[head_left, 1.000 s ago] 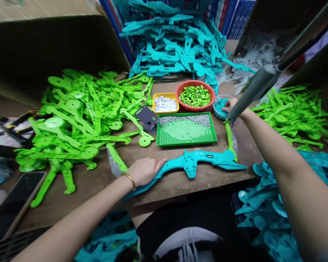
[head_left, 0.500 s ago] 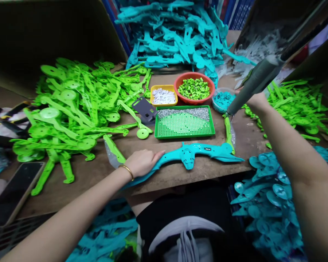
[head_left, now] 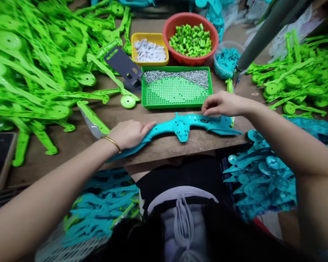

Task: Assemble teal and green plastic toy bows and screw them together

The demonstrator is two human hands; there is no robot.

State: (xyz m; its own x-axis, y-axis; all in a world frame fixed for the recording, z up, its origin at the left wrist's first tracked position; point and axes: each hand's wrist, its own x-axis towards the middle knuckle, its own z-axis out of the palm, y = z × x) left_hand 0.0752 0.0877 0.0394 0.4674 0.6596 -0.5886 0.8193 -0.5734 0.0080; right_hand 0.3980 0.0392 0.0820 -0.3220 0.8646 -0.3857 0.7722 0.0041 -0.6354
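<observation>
A teal plastic toy bow (head_left: 164, 128) with green end pieces lies across the front of the table. My left hand (head_left: 129, 134) is closed around its left part, thumb pointing right. Over the bow's right part hovers my right hand (head_left: 222, 103), its fingers bent and drawn together; anything between them is too small or hidden to make out. Just behind the bow sits a green perforated tray (head_left: 177, 106) with small silvery screws heaped along its far side. A grey powered screwdriver (head_left: 262, 40) slants down behind my right hand, its tip near a green end piece (head_left: 229, 86).
Green plastic parts are piled at the left (head_left: 30, 72) and right (head_left: 295, 80). Behind the tray stand a yellow tub (head_left: 150, 63) of white pieces, a red bowl (head_left: 168, 31) of green pieces and a clear tub (head_left: 217, 64) of teal pieces. Teal parts (head_left: 262, 171) crowd below the table's right edge.
My right hand has let go of the screwdriver and come left and nearer, over the bow. My left hand still holds the bow. The view has tipped downward.
</observation>
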